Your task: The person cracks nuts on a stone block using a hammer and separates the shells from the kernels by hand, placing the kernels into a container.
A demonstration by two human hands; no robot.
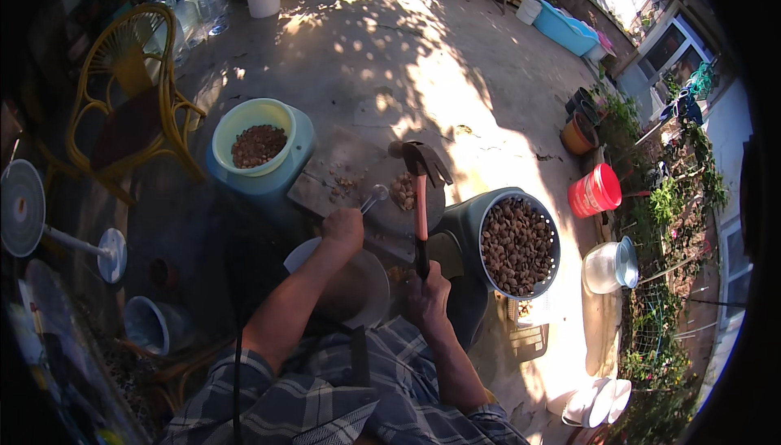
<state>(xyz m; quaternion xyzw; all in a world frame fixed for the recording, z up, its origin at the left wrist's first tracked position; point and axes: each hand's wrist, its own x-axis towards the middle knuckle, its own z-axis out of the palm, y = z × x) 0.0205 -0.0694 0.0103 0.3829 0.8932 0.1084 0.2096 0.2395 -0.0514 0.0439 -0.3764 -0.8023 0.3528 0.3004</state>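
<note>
My right hand (429, 292) grips the dark lower handle of a claw hammer (421, 207), its head over the far side of a round block (381, 204). In my left hand (343, 229) is a small metal tool (368, 200) with a rounded, spoon-like end, held over the same block. Pieces of cracked shell (403, 192) lie there, partly hidden by the hammer. A pale basin (379, 289) sits below my hands, partly covered by my left forearm. Right of the hammer, a colander (556, 262) is full of brown nuts or fruit pits (515, 243).
A light green bowl (287, 117) of brown kernels (259, 145) stands on a blue stool (305, 140). Shell bits litter the flat board (311, 192) under the block. A yellow cane chair (131, 79) is at left, a red bucket (595, 190) and a plastic basket (528, 336) at right.
</note>
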